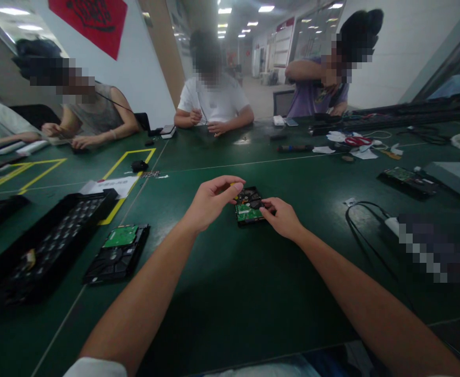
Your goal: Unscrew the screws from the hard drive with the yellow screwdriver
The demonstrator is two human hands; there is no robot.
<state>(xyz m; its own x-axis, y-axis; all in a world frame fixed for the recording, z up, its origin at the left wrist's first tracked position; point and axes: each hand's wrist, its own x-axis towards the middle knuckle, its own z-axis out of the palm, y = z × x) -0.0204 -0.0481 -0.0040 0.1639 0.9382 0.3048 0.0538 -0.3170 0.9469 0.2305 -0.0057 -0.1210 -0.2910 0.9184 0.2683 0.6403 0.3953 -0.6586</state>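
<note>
A hard drive [249, 212] lies in front of me on the green table, its green circuit board facing up. My right hand [283, 217] grips its right edge between thumb and fingers. Over the drive's upper left corner, my left hand [216, 201] is closed in a pinch. A bit of yellow shows at those fingertips, but it is too small to name. To the left, a second hard drive [116, 254] lies flat with its green board partly covering the black casing.
A long black tray [53, 241] stands at the left, beside yellow tape marks [112, 212]. Another drive [406, 180], a grey metal box [456, 175] and a black cable [361, 238] lie at the right. Several people sit across the table [230, 319].
</note>
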